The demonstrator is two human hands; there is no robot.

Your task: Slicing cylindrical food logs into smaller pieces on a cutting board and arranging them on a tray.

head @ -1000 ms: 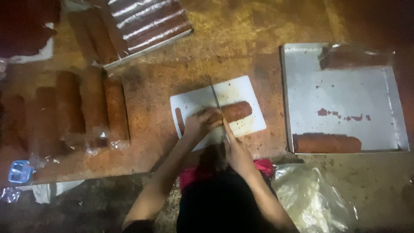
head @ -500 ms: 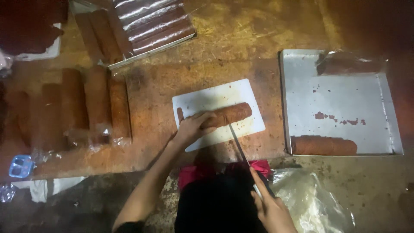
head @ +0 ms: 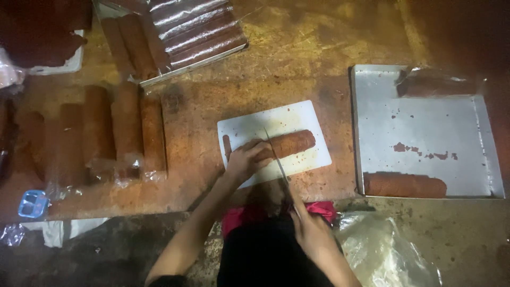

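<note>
Lower right of frame: crinkled clear plastic bag point(head: 382, 255), soft and glossy, lying at the near edge of the surface point(head: 297, 58).

Right hand point(head: 313, 234), low centre — grip pressed together around the handle of a knife point(head: 279, 159); thin blade runs up and left, its tip over the brown roll point(head: 281, 144).

Left hand point(head: 245, 159), just left of the blade — fingers curled down on the roll's left end, pinning it.

The roll is a rough, reddish-brown cylinder lying slightly tilted across the middle of a white cutting board point(head: 249, 123). The board is rectangular with rounded corners, crumb-stained, and sits askew at frame centre.

Right of frame: shallow square metal tray point(head: 425, 122), dull grey, raised rim, brown smears. One tray roll point(head: 405, 186) lies along its near edge; a film-wrapped piece sits at its upper corner. Bare floor of the tray between them.

Left of frame: row of upright-lying wrapped rolls point(head: 127, 127), side by side in clear film, loose ends bunched near.

Lower left: small blue plastic box point(head: 31, 204).

Upper left: second tray point(head: 196, 32) holding shiny film-covered rolls, set at an angle.

Surface is worn, orange-brown, scuffed — open stretch between board and right tray.
</note>
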